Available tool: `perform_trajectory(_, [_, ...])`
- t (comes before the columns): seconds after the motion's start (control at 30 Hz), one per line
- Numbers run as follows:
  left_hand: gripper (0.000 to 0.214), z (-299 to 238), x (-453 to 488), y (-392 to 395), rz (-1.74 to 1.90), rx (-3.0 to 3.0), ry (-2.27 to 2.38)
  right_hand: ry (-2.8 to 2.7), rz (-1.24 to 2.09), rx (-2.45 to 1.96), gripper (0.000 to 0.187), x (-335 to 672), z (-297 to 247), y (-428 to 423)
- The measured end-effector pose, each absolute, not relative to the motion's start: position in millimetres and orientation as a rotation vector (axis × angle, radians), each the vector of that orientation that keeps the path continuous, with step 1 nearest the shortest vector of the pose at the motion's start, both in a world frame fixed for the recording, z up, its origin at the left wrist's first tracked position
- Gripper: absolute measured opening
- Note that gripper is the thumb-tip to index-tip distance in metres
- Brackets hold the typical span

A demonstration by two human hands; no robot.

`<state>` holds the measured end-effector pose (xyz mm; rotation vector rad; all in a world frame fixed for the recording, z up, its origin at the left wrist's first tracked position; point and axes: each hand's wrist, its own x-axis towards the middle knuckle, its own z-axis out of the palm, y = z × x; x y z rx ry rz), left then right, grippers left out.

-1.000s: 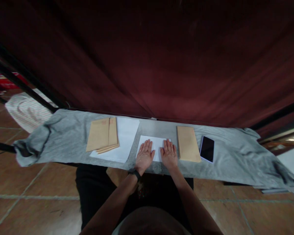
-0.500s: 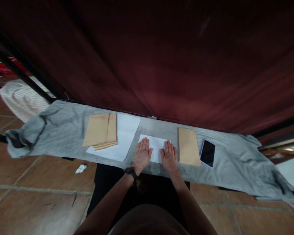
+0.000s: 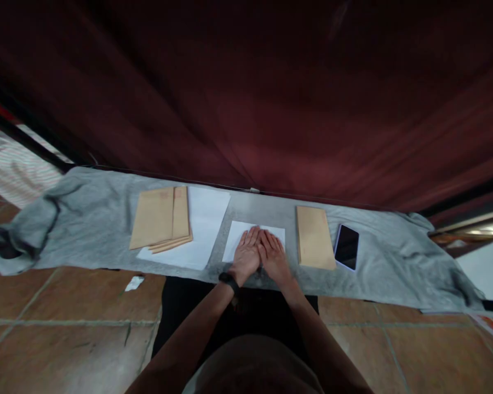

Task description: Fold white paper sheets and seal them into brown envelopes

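Note:
A small white sheet of paper (image 3: 235, 241), perhaps folded, lies on the grey cloth in front of me. My left hand (image 3: 247, 254) rests flat on its middle, fingers stretched out. Beside it and touching it, my right hand (image 3: 274, 257) is also laid flat on the paper with its fingers extended. The hands cover the lower middle of the sheet. To the right lies a stack of brown envelopes (image 3: 314, 238). On the left, more brown envelopes (image 3: 154, 216) overlap on top of larger white paper (image 3: 207, 221).
A phone (image 3: 347, 247) with a dark screen lies right of the envelopes. Grey cloth (image 3: 94, 219) covers the narrow surface. Behind it hangs a dark red curtain (image 3: 263, 126). A crumpled white scrap (image 3: 134, 283) is on the tiled floor (image 3: 86, 301).
My hands have moved inward from the two sides of the small white paper and now meet at its middle. The whole view has shifted slightly.

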<state>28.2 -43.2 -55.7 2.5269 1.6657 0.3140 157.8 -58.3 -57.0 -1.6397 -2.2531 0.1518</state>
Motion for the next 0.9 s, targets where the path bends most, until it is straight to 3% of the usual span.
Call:
perform_trajectory(0.73, [0.06,-54,-30,-43,0.495,2.316,2.03,-2.014,-0.031,-1.932,0.058,181,-67,-73])
perform_trajectory(0.9, [0.058,-47,0,-52,0.487,2.426,1.861,-2.081,0.071,-1.81,0.054,150,-56,-67])
